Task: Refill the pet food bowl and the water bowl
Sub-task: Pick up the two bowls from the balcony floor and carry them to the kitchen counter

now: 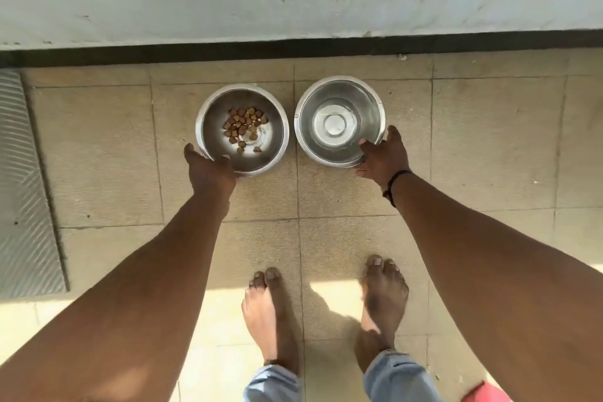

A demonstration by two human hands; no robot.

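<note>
Bright daylight, sunlit patches on near floor (326, 290), soft focus, wide-angle edge bending

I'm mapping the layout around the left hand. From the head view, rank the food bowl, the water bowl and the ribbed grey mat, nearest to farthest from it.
1. Food bowl, gripped by the left hand.
2. Water bowl, to its right.
3. Ribbed grey mat, far left.

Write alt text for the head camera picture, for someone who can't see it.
A person's left hand and right hand each grip the near rim of a round steel bowl on a tiled floor: the left bowl holds a little brown kibble, the right bowl shallow water.
</note>
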